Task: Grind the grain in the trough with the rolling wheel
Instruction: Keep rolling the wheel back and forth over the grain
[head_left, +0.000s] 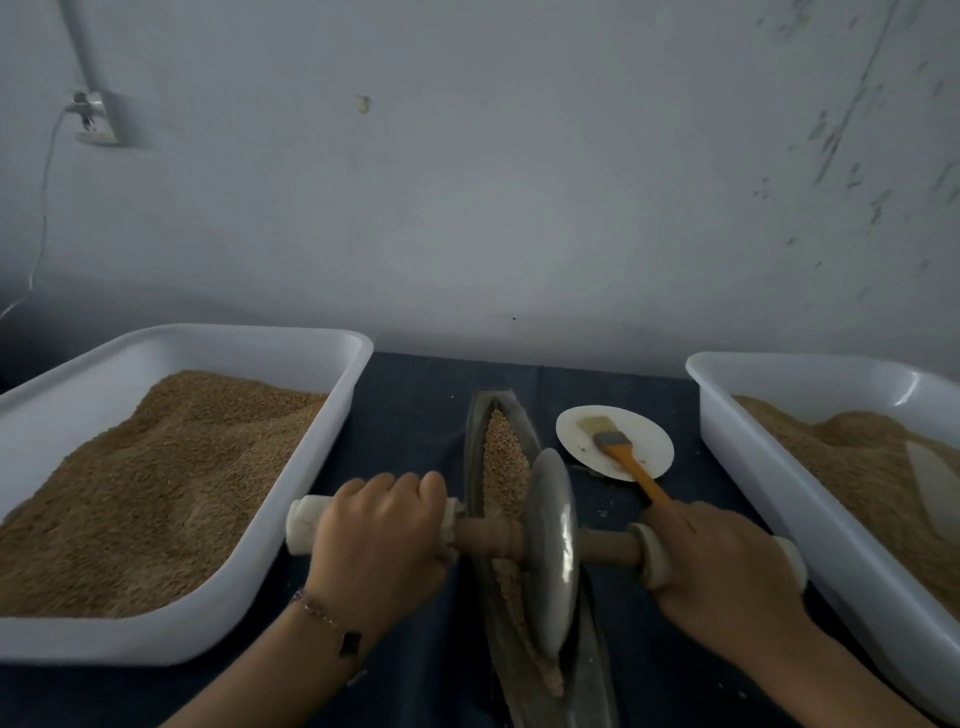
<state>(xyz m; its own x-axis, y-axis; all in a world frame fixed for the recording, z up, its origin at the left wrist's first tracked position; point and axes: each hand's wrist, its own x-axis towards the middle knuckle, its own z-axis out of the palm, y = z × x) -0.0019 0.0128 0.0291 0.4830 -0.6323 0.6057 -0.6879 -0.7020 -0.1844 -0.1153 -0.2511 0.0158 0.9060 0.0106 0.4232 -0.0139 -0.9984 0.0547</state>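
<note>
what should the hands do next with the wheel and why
Probably roll the wheel forward, away from the body. Both the left hand and right hand grip the axle ends, the wheel sits at mid trough, and the grain ahead of it looks whole, while what lies behind it looks finer.

Both forearms are bare, with no sleeves reaching into sight. The left hand (376, 525) has a thin chain bracelet (324, 618) around the wrist, made of small pinkish, coppery links, with a small dark, squarish charm hanging from it on the underside. The right hand (727, 561) wears nothing at the wrist. No rings show on the fingers that can be seen.
</note>
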